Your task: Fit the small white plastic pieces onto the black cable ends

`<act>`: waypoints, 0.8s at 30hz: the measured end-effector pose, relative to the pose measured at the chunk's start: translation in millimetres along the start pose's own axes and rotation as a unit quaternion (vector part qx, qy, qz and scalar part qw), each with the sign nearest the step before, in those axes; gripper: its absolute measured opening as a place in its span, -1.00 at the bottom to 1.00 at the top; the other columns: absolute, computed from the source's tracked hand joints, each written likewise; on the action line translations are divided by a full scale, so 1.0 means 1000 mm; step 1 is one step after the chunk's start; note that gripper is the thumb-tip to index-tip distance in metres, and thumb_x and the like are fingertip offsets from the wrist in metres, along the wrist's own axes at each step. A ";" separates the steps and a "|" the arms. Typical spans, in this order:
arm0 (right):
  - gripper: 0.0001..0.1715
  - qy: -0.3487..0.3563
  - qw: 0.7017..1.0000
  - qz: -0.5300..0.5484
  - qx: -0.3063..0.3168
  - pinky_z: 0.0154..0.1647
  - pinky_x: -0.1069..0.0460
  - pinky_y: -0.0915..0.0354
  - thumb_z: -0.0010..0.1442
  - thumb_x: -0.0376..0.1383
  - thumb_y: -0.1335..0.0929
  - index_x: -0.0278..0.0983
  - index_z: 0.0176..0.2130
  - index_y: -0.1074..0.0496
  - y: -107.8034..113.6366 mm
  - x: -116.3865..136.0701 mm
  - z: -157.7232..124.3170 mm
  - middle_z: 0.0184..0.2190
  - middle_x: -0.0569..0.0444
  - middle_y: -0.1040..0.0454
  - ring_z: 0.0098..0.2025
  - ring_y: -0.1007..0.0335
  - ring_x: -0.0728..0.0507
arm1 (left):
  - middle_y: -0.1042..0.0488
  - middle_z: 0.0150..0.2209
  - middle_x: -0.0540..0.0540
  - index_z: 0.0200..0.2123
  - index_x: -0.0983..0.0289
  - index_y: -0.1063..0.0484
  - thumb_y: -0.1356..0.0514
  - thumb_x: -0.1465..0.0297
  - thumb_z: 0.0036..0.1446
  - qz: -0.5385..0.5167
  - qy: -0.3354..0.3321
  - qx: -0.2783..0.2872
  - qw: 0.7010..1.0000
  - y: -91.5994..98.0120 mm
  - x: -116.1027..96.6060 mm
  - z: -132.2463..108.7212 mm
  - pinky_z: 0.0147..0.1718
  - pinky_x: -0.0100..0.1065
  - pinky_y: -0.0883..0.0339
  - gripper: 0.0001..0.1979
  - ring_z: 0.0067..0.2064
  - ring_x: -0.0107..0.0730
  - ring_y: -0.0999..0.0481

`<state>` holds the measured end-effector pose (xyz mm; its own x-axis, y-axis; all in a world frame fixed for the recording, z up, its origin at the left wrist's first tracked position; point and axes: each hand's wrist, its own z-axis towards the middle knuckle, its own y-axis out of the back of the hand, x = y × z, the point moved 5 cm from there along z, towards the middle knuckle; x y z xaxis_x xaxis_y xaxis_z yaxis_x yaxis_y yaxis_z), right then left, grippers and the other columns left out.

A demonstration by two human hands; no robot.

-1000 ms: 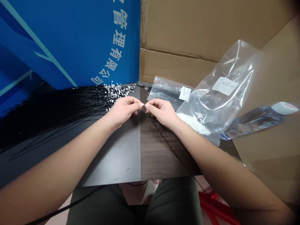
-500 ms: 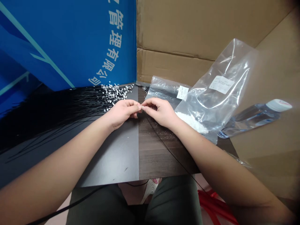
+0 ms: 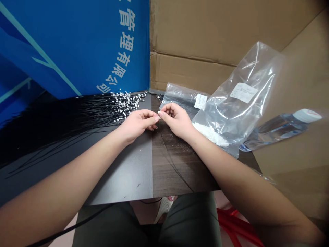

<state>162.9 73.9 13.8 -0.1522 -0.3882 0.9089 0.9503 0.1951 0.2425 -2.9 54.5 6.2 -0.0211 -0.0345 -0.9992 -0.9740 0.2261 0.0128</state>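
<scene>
My left hand (image 3: 138, 122) and my right hand (image 3: 175, 120) meet fingertip to fingertip above the dark table (image 3: 133, 171). Both pinch the end of one thin black wire (image 3: 171, 161), which curves back over the table toward my lap. What sits at the pinch point is too small to make out. Just left of my hands lies a big bundle of black wires (image 3: 64, 116) with small white connectors (image 3: 125, 101) on their ends.
A large clear plastic bag (image 3: 239, 103) with white bits in it leans at the right, and a smaller bag (image 3: 182, 97) lies behind my hands. A water bottle (image 3: 280, 129) lies at far right. A blue panel (image 3: 77, 44) and cardboard walls (image 3: 205, 34) close in the table.
The wire's loop has swung left across the table. My right hand has turned its fingers upward a little; both hands stay pinched together at the same spot.
</scene>
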 end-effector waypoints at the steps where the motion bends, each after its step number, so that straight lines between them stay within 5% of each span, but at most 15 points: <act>1: -0.80 -0.005 1.000 0.009 0.002 -0.25 -0.03 -0.28 0.27 -0.15 -0.44 -0.20 -0.24 -0.41 -0.001 -0.001 0.000 -0.37 0.12 -0.49 -0.34 -0.36 -0.07 | -0.57 -0.40 0.08 -0.30 0.31 -0.59 -0.51 0.16 -0.01 0.010 -0.006 -0.004 1.000 0.000 -0.001 0.000 -0.30 -0.32 -0.37 -0.64 -0.38 -0.42 -0.50; 10: -0.68 -0.046 0.996 0.078 0.009 -0.28 0.00 -0.28 0.19 -0.07 -0.50 -0.23 -0.24 -0.44 -0.002 -0.002 0.001 -0.38 0.12 -0.50 -0.36 -0.36 -0.05 | -0.52 -0.44 0.03 -0.39 0.29 -0.57 -0.43 0.29 0.01 0.031 -0.043 -0.030 0.998 0.000 -0.010 -0.003 -0.32 -0.33 -0.31 -0.80 -0.41 -0.44 -0.45; 24: -0.80 -0.072 0.995 0.036 0.059 -0.27 0.00 -0.28 0.18 -0.16 -0.46 -0.24 -0.36 -0.48 0.002 0.000 0.000 -0.40 0.12 -0.52 -0.36 -0.37 -0.05 | -0.55 -0.41 0.05 -0.37 0.29 -0.59 -0.39 0.26 0.01 0.108 -0.044 -0.020 0.993 -0.001 -0.012 -0.003 -0.29 -0.32 -0.35 -0.79 -0.39 -0.42 -0.45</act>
<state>164.5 74.8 14.2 -0.1308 -0.2388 0.9622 0.9226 0.3260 0.2063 -2.7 51.4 18.5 -0.2118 0.0970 -0.9725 -0.9571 0.1809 0.2265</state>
